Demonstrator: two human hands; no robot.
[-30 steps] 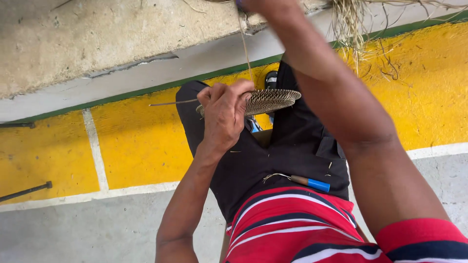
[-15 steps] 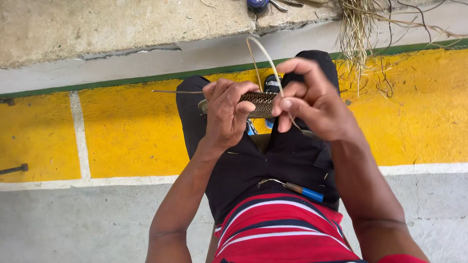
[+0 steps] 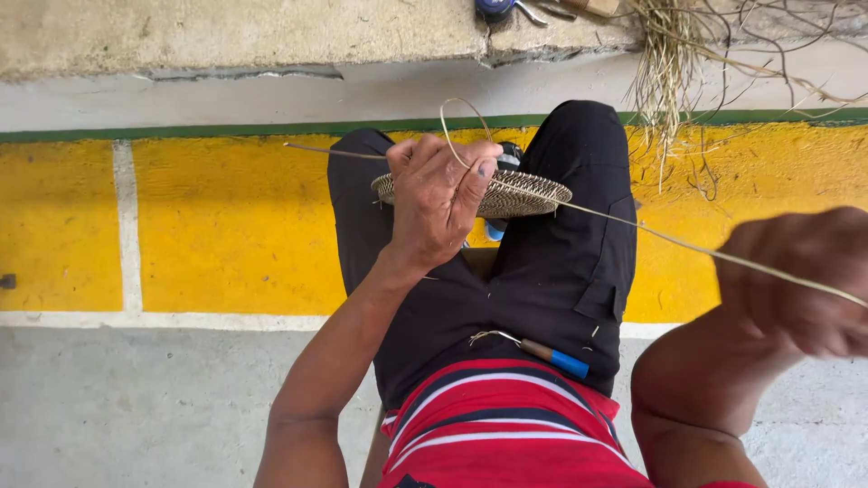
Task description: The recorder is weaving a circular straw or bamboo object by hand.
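Note:
My left hand point(image 3: 440, 201) grips a flat round woven disc point(image 3: 523, 193) held level above my knees. A thin pale fibre strand point(image 3: 651, 232) runs taut from the disc out to my right hand point(image 3: 800, 280), which is closed on it at the right edge and looks blurred. A small loop of the strand stands up above my left fingers, and a stiff strand end sticks out to the left of the disc. I am seated in black trousers and a red striped shirt.
A hooked metal tool with a blue handle point(image 3: 541, 350) lies on my lap. A bundle of dry fibres point(image 3: 667, 63) hangs off the concrete ledge point(image 3: 244, 36) ahead, with tool parts on it. Below are a yellow painted band point(image 3: 226, 226) and grey floor point(image 3: 136, 407).
My right hand moved from high overhead down to the disc, then pulled out to the right, drawing the strand tight. The left hand kept its hold on the disc.

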